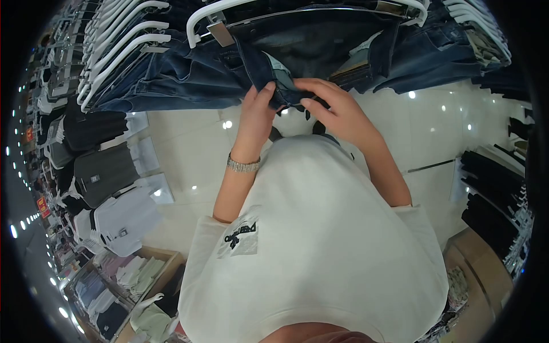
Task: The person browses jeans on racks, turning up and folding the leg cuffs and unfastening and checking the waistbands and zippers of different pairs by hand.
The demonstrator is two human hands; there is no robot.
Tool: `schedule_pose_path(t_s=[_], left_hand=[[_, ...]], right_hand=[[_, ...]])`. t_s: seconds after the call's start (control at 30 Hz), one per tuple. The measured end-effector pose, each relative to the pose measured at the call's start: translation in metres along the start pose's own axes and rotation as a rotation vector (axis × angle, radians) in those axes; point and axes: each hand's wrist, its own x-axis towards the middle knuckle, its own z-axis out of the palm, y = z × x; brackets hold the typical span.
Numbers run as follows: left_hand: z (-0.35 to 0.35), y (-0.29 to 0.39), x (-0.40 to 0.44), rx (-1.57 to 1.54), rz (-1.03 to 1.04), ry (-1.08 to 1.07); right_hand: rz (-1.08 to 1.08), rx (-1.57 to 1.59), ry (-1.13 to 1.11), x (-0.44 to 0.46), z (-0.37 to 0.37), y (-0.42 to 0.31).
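Observation:
A pair of dark blue jeans point(309, 48) hangs by its waist from a white clip hanger point(229, 8), its waistband spread apart at the front. My left hand point(258, 111), with a silver metal band point(243, 164) on the wrist, pinches the waistband edge near the fly. Close by on the right, my right hand point(337, 108) grips the same front part of the jeans between thumb and fingers. Pale pocket lining point(280, 71) shows just above the fingers. Some fingertips are hidden by the denim.
More jeans on white hangers point(128, 43) crowd the rail at left, with others at right point(477, 34). Grey and white garments point(108, 174) hang along the left. Folded clothes fill a wooden bin point(166, 263) at lower left. Dark clothing point(492, 183) hangs at right above shiny floor tiles point(189, 154).

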Motion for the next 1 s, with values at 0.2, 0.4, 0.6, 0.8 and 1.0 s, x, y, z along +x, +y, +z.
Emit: schedule_pose_path(t_s=[0.2,0.4,0.6,0.8,1.0], left_hand=[[0.011,0.015,-0.003,0.477,0.113,0.068],[0.031,0.024,0.025,0.265,0.139,-0.034],[0.059,0.039,0.036,-0.027,0.117,-0.159],[0.047,0.023,0.047,-0.005,0.155,-0.233],[0.022,-0.011,0.059,0.452,0.365,-0.104]], right_hand=[[0.279,0.445,0.154,-0.025,-0.022,0.062],[0.407,0.616,0.194,0.001,0.007,0.119],[0.327,0.606,0.262,0.031,0.025,0.107],[0.278,0.547,0.470,0.052,0.007,0.119],[0.252,0.494,0.455,0.038,-0.002,0.116]])
